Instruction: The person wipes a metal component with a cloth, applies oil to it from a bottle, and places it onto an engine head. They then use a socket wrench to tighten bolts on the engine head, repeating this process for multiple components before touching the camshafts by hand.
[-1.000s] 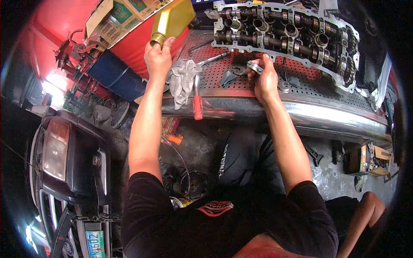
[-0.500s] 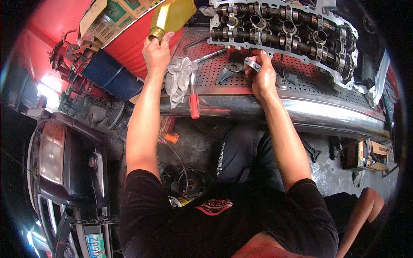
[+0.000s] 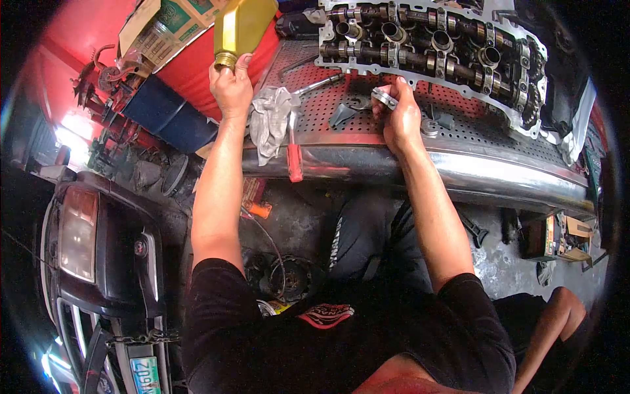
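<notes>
My left hand (image 3: 232, 88) is at the open neck of a gold bottle (image 3: 244, 29), its fingers closed around the mouth. The bottle is tilted, its neck toward me. My right hand (image 3: 398, 111) grips a small metal part (image 3: 384, 98) between thumb and fingers, just below the near edge of the cylinder head (image 3: 433, 52). A grey rag (image 3: 271, 121) lies between my hands on the perforated bench top (image 3: 315, 115). Beside the rag, a red-handled screwdriver (image 3: 294, 161) sticks out over the bench's rounded edge.
A grey metal piece (image 3: 344, 113) and a long ratchet tool (image 3: 318, 84) lie on the bench. Cardboard boxes (image 3: 172, 33) and a blue drum (image 3: 164, 115) stand at the left. A vehicle front (image 3: 108, 243) is at the lower left. Another person's bare limb (image 3: 551, 335) shows at the lower right.
My left hand and the gold bottle have shifted slightly left and down. My right hand stays nearly in place with the metal part.
</notes>
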Available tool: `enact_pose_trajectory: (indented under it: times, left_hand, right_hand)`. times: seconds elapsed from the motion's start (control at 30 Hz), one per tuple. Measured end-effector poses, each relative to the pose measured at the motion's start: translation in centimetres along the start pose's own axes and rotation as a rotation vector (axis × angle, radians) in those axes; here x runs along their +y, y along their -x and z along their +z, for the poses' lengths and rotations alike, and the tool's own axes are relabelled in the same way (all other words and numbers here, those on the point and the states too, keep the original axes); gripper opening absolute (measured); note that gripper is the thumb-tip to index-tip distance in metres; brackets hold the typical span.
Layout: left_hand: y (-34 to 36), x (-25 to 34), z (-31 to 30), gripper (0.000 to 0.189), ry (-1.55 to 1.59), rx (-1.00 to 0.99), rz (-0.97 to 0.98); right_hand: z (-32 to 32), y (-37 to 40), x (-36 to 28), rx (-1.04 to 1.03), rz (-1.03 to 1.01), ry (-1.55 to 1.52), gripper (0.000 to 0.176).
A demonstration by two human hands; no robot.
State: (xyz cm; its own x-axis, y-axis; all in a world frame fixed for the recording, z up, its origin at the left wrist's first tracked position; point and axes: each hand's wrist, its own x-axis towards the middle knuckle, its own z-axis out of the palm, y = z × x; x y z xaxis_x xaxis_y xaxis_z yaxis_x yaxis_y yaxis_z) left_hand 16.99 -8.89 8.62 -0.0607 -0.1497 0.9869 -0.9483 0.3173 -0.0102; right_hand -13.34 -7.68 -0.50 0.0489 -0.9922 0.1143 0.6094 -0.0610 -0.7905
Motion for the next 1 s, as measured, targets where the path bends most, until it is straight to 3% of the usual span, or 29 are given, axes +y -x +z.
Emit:
enact_pose_trajectory:
  times: [0.2,0.3,0.5,0.6,0.7,0.8,1.0]
  left_hand:
    - [-0.4,1.2,0.0,0.029,0.096,-0.121,-0.122]
    - [-0.5,1.1,-0.2,0.028,0.1,-0.146,-0.068]
    - [-1.6,0.8,-0.9,0.039,0.014,-0.235,-0.209]
    - [-6.1,1.9,-1.8,0.053,-0.201,-0.632,-0.388]
    - [-10.1,0.9,-0.5,0.054,-0.205,-0.899,-0.228]
    - [-12.0,-1.2,2.8,0.045,-0.014,-1.156,-0.349]
    - [-13.0,-2.1,6.5,0.046,-0.005,-1.167,-0.294]
  right_hand:
    - [0.1,0.0,-0.1,0.018,0.001,0.016,0.047]
    - [0.1,0.1,-0.1,0.016,0.014,0.002,0.048]
    - [0.6,0.5,-0.7,0.046,0.061,-0.004,0.048]
    - [0.0,0.1,-0.1,0.019,0.064,0.056,0.05]
    - [0.4,0.7,-0.6,0.019,0.052,0.034,0.051]
    - [0.2,0.7,-0.7,-0.01,0.065,0.043,0.052]
    - [-0.1,0.6,-0.4,-0.047,0.044,0.003,0.053]
